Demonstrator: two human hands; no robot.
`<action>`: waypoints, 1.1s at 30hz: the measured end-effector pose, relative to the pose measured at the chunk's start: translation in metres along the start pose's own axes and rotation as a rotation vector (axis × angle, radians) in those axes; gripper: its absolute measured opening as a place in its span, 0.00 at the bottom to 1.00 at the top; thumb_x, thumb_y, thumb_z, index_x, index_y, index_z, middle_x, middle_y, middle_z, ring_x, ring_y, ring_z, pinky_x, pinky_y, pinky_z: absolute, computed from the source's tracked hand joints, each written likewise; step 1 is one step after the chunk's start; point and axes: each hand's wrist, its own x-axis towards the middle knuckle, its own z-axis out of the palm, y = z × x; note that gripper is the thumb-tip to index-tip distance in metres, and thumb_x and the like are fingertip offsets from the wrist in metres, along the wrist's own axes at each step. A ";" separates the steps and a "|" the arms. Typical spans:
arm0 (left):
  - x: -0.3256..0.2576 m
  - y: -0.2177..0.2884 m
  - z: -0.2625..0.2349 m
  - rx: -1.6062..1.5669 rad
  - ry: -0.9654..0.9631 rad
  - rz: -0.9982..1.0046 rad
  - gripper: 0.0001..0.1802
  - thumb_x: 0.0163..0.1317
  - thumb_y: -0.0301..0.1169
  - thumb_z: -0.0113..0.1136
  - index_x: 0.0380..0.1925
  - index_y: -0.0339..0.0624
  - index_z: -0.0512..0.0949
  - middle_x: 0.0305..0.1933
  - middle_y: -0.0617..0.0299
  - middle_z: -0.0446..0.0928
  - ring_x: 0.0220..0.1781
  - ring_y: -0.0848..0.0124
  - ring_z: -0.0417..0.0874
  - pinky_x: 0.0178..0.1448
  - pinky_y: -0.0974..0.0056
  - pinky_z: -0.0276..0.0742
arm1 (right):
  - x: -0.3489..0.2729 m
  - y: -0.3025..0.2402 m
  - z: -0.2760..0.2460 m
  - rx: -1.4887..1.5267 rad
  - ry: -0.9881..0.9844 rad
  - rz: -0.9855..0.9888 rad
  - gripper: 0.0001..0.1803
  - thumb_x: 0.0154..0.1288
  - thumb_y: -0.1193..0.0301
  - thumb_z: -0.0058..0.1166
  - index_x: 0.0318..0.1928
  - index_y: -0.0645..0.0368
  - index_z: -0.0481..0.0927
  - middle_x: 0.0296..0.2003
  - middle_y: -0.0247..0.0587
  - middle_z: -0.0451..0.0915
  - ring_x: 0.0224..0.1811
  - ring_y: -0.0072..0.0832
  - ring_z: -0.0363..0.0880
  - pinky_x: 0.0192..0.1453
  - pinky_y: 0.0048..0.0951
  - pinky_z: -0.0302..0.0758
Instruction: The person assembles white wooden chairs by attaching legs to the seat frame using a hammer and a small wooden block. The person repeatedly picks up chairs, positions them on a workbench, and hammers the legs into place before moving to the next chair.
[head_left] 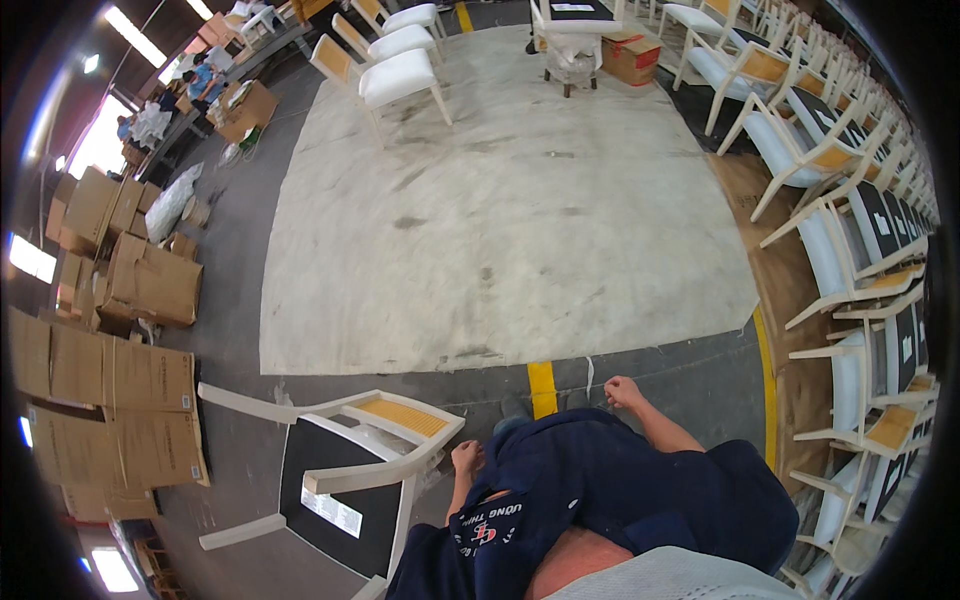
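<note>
The person is holding the white chair [340,460] at near left with the left hand [466,457], its grip closed on the chair's frame; the right hand [622,391] is hanging free in a loose fist. I think lifting it evenly, clear of the cardboard boxes [110,380], is wise.

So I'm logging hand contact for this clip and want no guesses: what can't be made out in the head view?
- Left hand: whether it grips the cream chair or only rests by its arm; too small, partly behind the dark blue garment.
- Right hand: fist closed, contents hidden by the fingers.
- Chair's lower legs: cut off by the bottom edge.
- Far workbench: items too small.
</note>
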 end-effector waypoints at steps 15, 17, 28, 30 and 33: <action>-0.093 -0.017 -0.066 -0.137 0.561 0.243 0.17 0.52 0.37 0.62 0.36 0.34 0.82 0.27 0.56 0.83 0.28 0.68 0.84 0.37 0.65 0.78 | 0.086 0.110 -0.023 -0.463 -0.250 -0.384 0.12 0.62 0.64 0.52 0.37 0.59 0.82 0.26 0.37 0.79 0.25 0.24 0.79 0.25 0.26 0.72; -0.120 -0.004 -0.073 0.020 0.676 0.383 0.16 0.52 0.38 0.63 0.34 0.35 0.83 0.26 0.55 0.82 0.30 0.67 0.84 0.39 0.65 0.78 | 0.055 0.074 -0.018 -0.453 -0.362 -0.229 0.14 0.63 0.62 0.52 0.39 0.59 0.81 0.28 0.36 0.80 0.29 0.24 0.80 0.27 0.26 0.73; -0.184 0.142 -0.197 -0.069 0.616 0.880 0.36 0.56 0.29 0.67 0.64 0.38 0.65 0.64 0.55 0.69 0.64 0.63 0.70 0.67 0.57 0.66 | 0.058 -0.106 0.048 -0.145 -0.296 -0.083 0.15 0.65 0.63 0.51 0.48 0.58 0.77 0.36 0.36 0.80 0.34 0.24 0.80 0.34 0.27 0.77; -0.161 0.156 -0.208 -0.218 0.427 0.947 0.34 0.50 0.42 0.71 0.55 0.37 0.74 0.60 0.55 0.73 0.62 0.64 0.71 0.67 0.57 0.63 | 0.065 -0.126 0.073 -0.133 -0.286 -0.104 0.15 0.65 0.64 0.51 0.47 0.58 0.77 0.35 0.35 0.80 0.33 0.23 0.80 0.33 0.27 0.77; -0.134 0.181 -0.219 -0.227 0.334 1.072 0.27 0.47 0.42 0.73 0.42 0.35 0.77 0.38 0.54 0.80 0.42 0.64 0.81 0.58 0.56 0.73 | 0.076 -0.135 0.123 -0.164 -0.274 -0.100 0.15 0.64 0.64 0.51 0.47 0.59 0.78 0.35 0.36 0.80 0.31 0.23 0.80 0.32 0.28 0.77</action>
